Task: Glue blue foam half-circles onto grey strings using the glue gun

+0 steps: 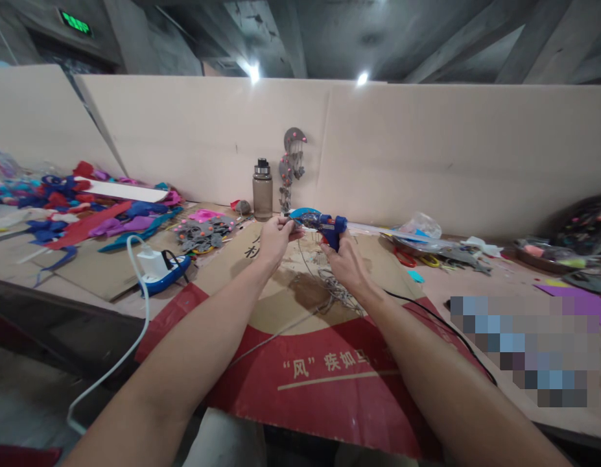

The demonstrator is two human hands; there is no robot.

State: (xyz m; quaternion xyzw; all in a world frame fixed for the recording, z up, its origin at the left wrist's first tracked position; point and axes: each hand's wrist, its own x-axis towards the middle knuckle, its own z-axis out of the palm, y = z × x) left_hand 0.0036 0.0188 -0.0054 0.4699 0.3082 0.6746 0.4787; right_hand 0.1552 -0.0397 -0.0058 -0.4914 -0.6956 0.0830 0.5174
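1. Blue glue gun (332,225), centre, sits in the right hand (347,261), fingers wrapped around its handle.
2. Left hand (275,241) has fingertips pinched beside the nozzle; I cannot tell what they hold.
3. Work looks partway: cord (338,288) lies loosely tangled nearer, grey pieces (203,235) heap left, and one grey hanging (294,137), far, seems assembled.
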